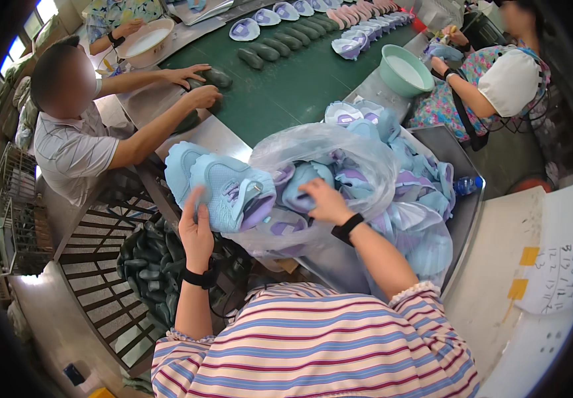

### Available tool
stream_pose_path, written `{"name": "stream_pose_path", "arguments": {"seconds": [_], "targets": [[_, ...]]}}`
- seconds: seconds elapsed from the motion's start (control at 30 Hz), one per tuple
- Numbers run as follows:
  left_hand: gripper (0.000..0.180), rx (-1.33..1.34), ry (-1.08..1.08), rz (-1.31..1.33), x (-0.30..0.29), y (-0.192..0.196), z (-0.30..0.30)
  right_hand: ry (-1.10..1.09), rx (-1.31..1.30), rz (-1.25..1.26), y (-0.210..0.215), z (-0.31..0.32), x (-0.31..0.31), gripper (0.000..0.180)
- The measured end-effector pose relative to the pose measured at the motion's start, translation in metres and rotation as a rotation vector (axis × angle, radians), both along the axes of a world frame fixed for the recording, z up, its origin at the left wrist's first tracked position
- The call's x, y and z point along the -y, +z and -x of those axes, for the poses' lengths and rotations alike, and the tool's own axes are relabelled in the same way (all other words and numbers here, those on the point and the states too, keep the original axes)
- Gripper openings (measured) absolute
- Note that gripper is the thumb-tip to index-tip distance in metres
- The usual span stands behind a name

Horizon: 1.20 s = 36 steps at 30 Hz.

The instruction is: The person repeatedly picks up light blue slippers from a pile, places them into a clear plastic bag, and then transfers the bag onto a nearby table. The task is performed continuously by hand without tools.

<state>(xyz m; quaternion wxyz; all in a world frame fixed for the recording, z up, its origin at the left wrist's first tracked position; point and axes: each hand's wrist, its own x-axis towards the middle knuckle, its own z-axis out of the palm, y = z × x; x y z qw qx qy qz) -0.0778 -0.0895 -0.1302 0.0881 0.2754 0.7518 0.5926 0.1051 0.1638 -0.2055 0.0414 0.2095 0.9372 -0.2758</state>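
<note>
The person's left hand [197,229] grips two overlapped light-blue shoe uppers [214,182], which lie at its one o'clock, held up beside a clear plastic bag [289,141]. The right hand [331,204] is inside the bag's mouth, fingers bent over a loose blue upper [304,190] at its ten o'clock; whether it grips cannot be told. The rim loops round this hand from nine through twelve to three o'clock, leaving little room sideways. Beyond, at three o'clock, piled blue-and-purple uppers [426,179] crowd toward the raised edge of a grey bin [470,213]. At the right hand's eleven o'clock, the green tabletop [273,99] offers a bare stretch below rows of dark shoe-shaped pieces [286,42]. At the left hand's twelve o'clock are a co-worker's hands [201,97]; at its eight o'clock, heaped dark forms [150,265] beside a slatted rack [90,265].
</note>
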Motion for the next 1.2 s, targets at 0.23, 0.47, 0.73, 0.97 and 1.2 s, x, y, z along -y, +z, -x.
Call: {"name": "stream_pose_path", "arguments": {"seconds": [0.23,0.47,0.73,0.97,1.2], "targets": [[0.027,0.07,-0.14,-0.001,-0.005,-0.014,-0.007,-0.475,-0.655,1.439,0.062,-0.088,-0.07,0.079],[0.033,0.255,-0.444,0.076,-0.055,0.026,-0.036,0.257,-0.674,0.431,0.14,-0.058,0.008,0.069],[0.025,0.257,0.074,-0.189,-0.036,0.009,-0.01,-0.144,-0.192,0.316,0.068,-0.011,-0.009,0.059],[0.031,0.101,0.068,-0.029,-0.031,0.005,0.002,-0.294,-0.065,-0.035,-0.019,-0.01,-0.009,0.065],[0.022,0.263,-0.152,-0.053,-0.059,0.006,-0.003,0.094,-0.733,0.159,0.138,-0.022,0.008,0.061]]}}
